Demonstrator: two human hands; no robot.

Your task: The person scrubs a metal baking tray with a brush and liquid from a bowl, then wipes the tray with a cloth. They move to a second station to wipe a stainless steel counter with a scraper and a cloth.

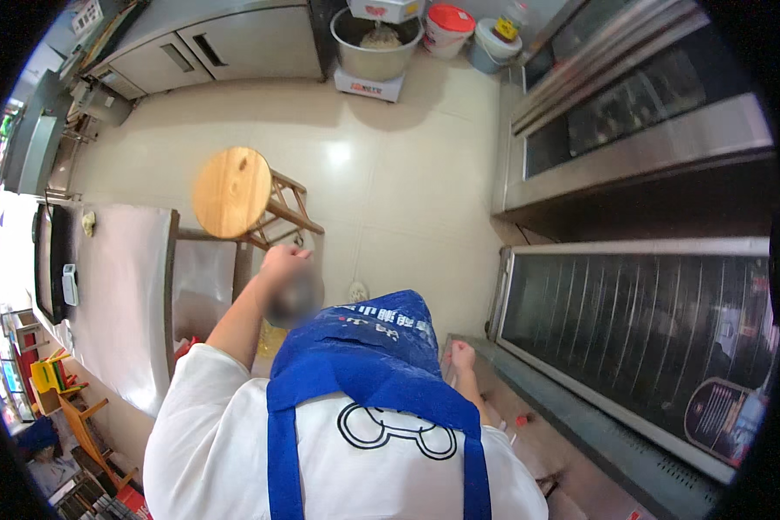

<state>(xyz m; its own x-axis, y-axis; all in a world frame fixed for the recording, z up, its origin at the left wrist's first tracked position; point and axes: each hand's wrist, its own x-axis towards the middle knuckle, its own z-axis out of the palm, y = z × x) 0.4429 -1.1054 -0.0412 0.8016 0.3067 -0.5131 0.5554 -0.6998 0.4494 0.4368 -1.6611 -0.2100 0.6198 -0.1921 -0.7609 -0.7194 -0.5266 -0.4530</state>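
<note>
My left hand (287, 256) is out in front with its fingers curled, close to the legs of a round-topped wooden stool (231, 193). Just below that hand is a blurred, rounded grey patch; whether the hand holds it cannot be told. My right hand (461, 356) is closed in a loose fist at the right side of my blue apron (383, 338), with nothing seen in it. The apron carries pale powdery smears and writing. Part of a light patterned shoe (358, 292) shows beyond the apron's edge.
A metal-topped table (120, 292) stands left, with a scale-like device (70, 285). Ahead, a large metal bowl (377, 55) of dough-like stuff sits on a white box, beside a red-lidded bucket (450, 32). Steel glass-fronted units (630, 247) line the right. Another person (42, 452) is at lower left.
</note>
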